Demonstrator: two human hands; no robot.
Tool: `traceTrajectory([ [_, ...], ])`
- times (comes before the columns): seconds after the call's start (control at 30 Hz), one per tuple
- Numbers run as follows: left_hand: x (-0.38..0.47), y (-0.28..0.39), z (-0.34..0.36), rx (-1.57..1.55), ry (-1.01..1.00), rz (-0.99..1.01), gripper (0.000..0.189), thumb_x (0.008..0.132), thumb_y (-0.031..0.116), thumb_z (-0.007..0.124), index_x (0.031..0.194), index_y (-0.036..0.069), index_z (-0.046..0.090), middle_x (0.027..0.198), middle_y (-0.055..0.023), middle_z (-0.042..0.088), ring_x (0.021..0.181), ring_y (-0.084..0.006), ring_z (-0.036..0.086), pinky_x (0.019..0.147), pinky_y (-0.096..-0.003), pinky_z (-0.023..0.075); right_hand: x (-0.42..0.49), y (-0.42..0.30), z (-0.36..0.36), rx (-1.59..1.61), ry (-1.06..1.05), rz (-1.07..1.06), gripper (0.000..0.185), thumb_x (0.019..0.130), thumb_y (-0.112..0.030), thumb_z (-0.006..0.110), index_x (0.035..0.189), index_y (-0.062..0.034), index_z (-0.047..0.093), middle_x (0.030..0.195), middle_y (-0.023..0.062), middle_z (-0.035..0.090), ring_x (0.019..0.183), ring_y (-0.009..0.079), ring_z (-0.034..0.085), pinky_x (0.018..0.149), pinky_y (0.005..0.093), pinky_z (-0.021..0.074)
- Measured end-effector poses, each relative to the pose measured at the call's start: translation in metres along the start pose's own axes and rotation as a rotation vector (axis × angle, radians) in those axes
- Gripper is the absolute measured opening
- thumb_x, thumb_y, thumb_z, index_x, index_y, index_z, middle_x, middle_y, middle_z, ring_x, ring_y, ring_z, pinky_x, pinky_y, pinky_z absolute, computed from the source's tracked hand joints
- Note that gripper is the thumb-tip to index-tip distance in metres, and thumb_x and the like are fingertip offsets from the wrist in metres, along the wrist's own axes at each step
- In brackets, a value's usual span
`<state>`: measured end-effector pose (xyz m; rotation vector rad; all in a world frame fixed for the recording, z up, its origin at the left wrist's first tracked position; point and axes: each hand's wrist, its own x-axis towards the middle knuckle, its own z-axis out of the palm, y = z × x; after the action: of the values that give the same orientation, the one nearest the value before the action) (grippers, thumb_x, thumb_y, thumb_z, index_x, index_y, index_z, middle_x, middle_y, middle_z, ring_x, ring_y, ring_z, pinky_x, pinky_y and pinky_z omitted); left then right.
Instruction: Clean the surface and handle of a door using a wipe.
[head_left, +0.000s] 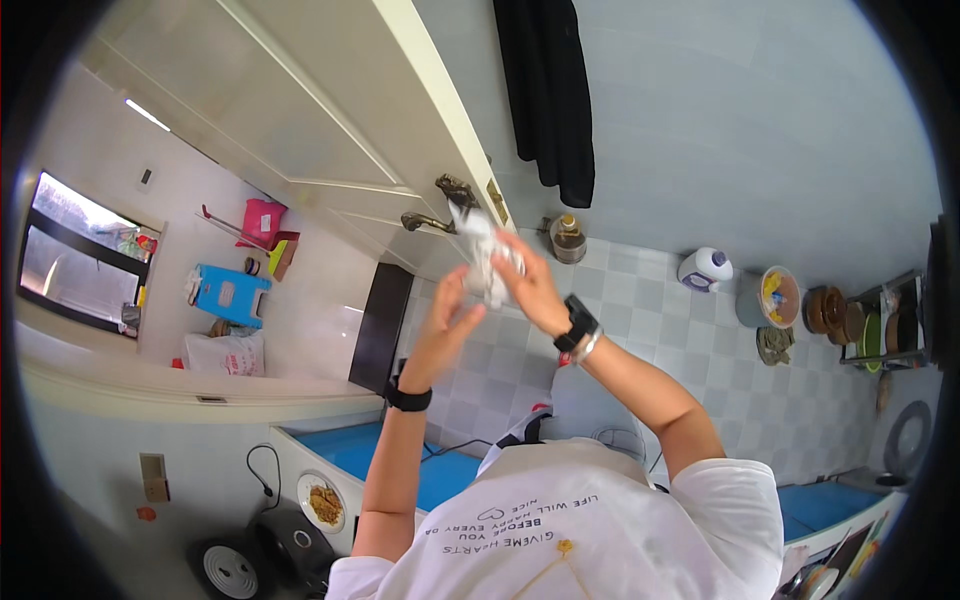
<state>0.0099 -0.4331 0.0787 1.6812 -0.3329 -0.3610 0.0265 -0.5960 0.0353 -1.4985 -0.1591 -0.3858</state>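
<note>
A crumpled white tissue or thin cloth (484, 259) is in my right hand (531, 283), pinched between thumb and fingers. Just left of it, my left hand (448, 326) has its thumb and fingers apart. Its fingertips come close to the crumpled white piece; whether they touch it cannot be made out. Beyond both hands, a brass-coloured lever handle (427, 222) sticks out from a cream panelled door (322, 142). The top of the white piece overlaps the handle's base, partly hiding it. A metal latch plate (496, 201) shows on the door's edge.
Right of the door hangs a black cloth (551, 105). Along the wall stand an oil bottle (568, 241), a white jug (705, 270) and a bin (765, 298). A blue-topped counter (337, 448) with a plate of food (324, 504) lies at lower left. Through the doorway is a blue plastic stool (231, 294).
</note>
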Motion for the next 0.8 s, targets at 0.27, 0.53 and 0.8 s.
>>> traceTrajectory([
  [0.27, 0.068, 0.003, -0.066, 0.679, 0.218, 0.319, 0.047, 0.089, 0.018, 0.053, 0.130, 0.001, 0.038, 0.133, -0.0159, 0.040, 0.125, -0.0289, 0.034, 0.104, -0.0386, 0.0255, 0.120, -0.019, 0.018, -0.505, 0.463, -0.587, 0.061, 0.071, 0.015, 0.041, 0.128, -0.0071, 0.046, 0.136, 0.0159, 0.038, 0.124, 0.0353, 0.038, 0.101, 0.0376, 0.0330],
  [0.53, 0.111, -0.030, -0.076, 1.085, 0.116, 0.355, 0.053, 0.092, 0.016, 0.046, 0.138, 0.002, 0.025, 0.141, -0.0201, 0.027, 0.131, -0.0391, 0.023, 0.106, -0.0431, 0.0229, 0.079, 0.056, -0.014, -0.663, 0.355, -0.355, 0.068, 0.060, 0.015, 0.050, 0.123, -0.0080, 0.050, 0.124, 0.0117, 0.050, 0.106, 0.0335, 0.046, 0.089, 0.0427, 0.0399],
  [0.8, 0.117, -0.020, -0.074, 0.996, 0.087, 0.400, 0.038, 0.088, 0.007, 0.052, 0.125, 0.003, 0.044, 0.126, -0.0178, 0.044, 0.119, -0.0372, 0.038, 0.097, -0.0419, 0.0334, 0.096, 0.004, 0.027, -0.754, 0.434, -0.649, 0.029, 0.064, -0.008, 0.070, 0.092, -0.0163, 0.068, 0.097, 0.0021, 0.055, 0.088, 0.0227, 0.049, 0.069, 0.0350, 0.0427],
])
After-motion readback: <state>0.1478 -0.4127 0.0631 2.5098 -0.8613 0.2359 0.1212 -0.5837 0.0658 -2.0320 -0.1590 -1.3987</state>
